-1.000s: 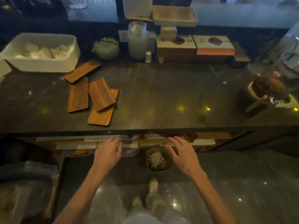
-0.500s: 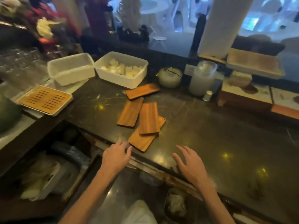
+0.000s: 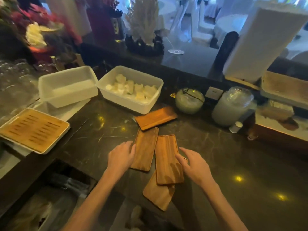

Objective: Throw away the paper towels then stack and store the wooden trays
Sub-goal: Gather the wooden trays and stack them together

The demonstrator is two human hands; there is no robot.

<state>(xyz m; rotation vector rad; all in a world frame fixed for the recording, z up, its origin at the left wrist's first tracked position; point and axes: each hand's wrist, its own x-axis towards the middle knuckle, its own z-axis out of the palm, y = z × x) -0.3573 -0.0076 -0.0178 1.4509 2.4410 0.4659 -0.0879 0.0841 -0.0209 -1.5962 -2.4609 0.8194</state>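
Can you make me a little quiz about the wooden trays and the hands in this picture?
1. How many flat brown wooden trays lie on the dark marble counter?
2. True or false: every tray lies flat on the counter, none overlapping.
3. Which hand is at the left-middle tray? A) left B) right

Key:
1. Four: the far tray, the left-middle tray, the right-middle tray and the nearest tray.
2. False: the right-middle tray rests partly on the nearest one.
3. A: the left hand is at its edge; the right hand is at the right-middle tray.
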